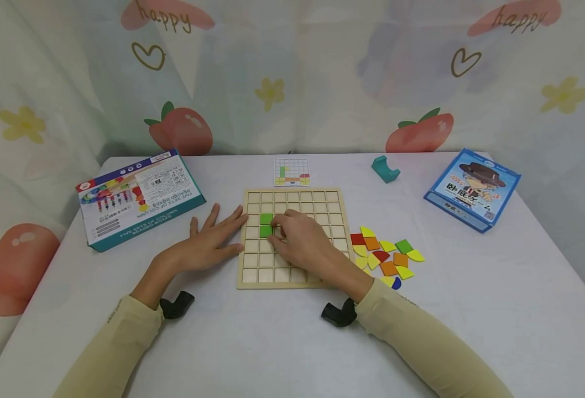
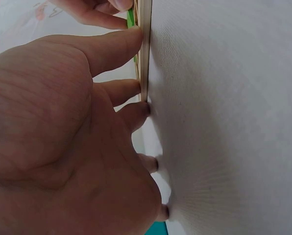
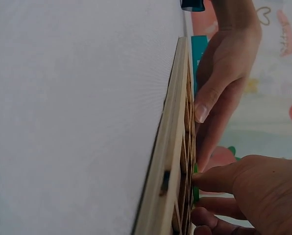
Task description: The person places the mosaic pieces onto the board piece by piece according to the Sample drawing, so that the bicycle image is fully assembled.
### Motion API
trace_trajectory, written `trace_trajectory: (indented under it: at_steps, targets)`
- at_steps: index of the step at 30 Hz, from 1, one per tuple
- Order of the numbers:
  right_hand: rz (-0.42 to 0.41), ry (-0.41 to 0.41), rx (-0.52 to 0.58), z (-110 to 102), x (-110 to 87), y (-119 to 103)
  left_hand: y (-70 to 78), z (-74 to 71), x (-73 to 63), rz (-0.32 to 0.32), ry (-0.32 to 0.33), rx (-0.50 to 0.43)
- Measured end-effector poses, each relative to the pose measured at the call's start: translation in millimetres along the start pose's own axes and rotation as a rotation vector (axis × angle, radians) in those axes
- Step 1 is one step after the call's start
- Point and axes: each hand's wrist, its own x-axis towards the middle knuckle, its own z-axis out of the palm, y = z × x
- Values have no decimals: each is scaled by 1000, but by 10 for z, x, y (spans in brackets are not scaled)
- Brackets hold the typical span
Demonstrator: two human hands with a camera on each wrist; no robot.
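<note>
A wooden grid board (image 1: 252, 283) lies flat on the table, with green square tiles (image 1: 266, 219) in one column on its left side. My right hand (image 1: 304, 240) is over the middle of the board, thumb and bent fingers pinching at the lower green tile (image 3: 195, 193). Spread beside the board's left edge, my left hand (image 1: 198, 249) touches that edge with thumb and index fingertips. In the left wrist view the left thumb (image 2: 119, 49) lies against the rim. A pattern card (image 1: 292, 172) with a coloured grid sits just behind the board.
Loose red, orange, yellow, green and blue tiles (image 1: 388, 268) lie right of the board, partly behind the right wrist. A bead game box (image 1: 140, 202) stands at left, a blue game box (image 1: 474, 190) at right. A teal curved block (image 1: 385, 169) is at the back.
</note>
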Motion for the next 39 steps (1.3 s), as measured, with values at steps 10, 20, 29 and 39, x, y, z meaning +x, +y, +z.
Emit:
trace_trajectory:
  at_steps: [10,20,29,39]
  targets:
    - [5,-3,13,-27,-12,-5,-6,5,0,5,0,1]
    - [85,3,15,-180,-130,99,8,2,-4,11,3,11]
    - [92,40,-8,-351,-298,319,8,-2,-8,16,-1,4]
    - [143,53,-12,-527,-486,646,2,1,-8,11,0,6]
